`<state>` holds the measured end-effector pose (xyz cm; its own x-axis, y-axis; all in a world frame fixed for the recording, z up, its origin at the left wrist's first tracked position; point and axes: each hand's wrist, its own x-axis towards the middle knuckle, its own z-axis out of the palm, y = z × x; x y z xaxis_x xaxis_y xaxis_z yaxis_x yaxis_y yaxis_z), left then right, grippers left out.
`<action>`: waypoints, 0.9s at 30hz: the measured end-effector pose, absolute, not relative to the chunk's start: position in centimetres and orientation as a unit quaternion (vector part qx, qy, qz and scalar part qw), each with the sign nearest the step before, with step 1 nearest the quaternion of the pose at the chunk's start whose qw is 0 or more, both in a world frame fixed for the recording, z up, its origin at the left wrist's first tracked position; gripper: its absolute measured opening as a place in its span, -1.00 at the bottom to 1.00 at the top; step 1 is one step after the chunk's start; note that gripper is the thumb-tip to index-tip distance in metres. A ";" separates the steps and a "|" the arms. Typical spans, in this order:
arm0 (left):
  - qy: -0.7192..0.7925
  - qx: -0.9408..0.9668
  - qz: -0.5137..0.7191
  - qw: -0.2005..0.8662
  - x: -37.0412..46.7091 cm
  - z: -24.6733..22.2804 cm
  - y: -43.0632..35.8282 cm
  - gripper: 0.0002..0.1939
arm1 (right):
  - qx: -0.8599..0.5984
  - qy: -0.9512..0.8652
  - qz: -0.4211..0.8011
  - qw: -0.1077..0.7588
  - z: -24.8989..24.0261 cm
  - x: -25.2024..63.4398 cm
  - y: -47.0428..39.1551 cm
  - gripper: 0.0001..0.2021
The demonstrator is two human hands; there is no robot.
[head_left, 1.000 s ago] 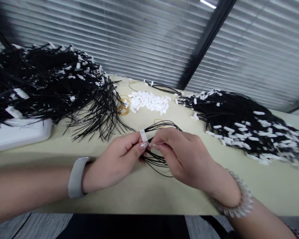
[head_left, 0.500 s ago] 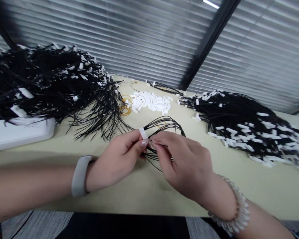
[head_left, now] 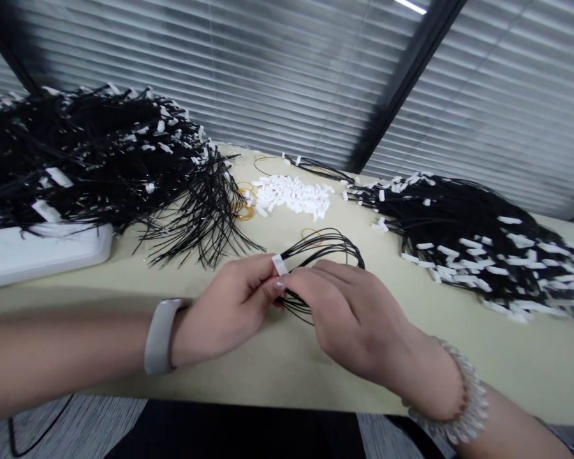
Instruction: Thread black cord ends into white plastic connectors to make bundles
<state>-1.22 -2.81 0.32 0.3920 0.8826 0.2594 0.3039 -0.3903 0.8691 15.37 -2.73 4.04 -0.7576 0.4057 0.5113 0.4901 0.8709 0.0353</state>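
Note:
A coil of thin black cables [head_left: 337, 239] is held just above the table in front of me. My left hand [head_left: 242, 299] pinches it at the left end, with a white connector or label [head_left: 279, 264] standing up beside the thumb tip. My right hand [head_left: 358, 312] lies over the coil from the right, fingers curled round the cables and its thumb and index side close to the left thumb. Its fingertips are hidden beneath the hand. Behind the coil, a yellow rubber band [head_left: 310, 237] rests on the table.
A big heap of black cables [head_left: 100, 153] with white ends fills the left, partly over a white tray [head_left: 48, 252]. Small white pieces [head_left: 294, 195] and yellow rubber bands [head_left: 242, 207] lie in the middle. Another cable heap [head_left: 469, 223] lies right. Window blinds [head_left: 277, 70] stand behind.
My right hand has turned from a fingertip pinch near the white piece to lying flatter over the coil, its fingers now around the cables. My left hand keeps its pinch.

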 end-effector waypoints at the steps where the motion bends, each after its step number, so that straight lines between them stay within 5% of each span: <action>1: 0.390 0.745 0.381 0.384 -1.3 0.4 -2.8 -0.78 | -0.233 -0.935 -0.081 0.253 4.2 15.4 -2.8 -0.79; 13: 0.358 0.729 0.412 0.413 -1.2 0.2 -2.6 -0.78 | -0.300 -0.889 -0.083 0.335 4.0 16.3 -2.3 -0.81; 15: 0.357 0.715 0.422 0.428 -1.2 0.2 -2.6 -0.77 | -0.316 -0.890 -0.079 0.319 4.0 16.3 -2.2 -0.93; 27: 0.361 0.700 0.428 0.443 -1.2 0.5 -2.7 -0.77 | -0.354 -0.913 -0.030 0.202 4.3 15.9 -2.5 -0.75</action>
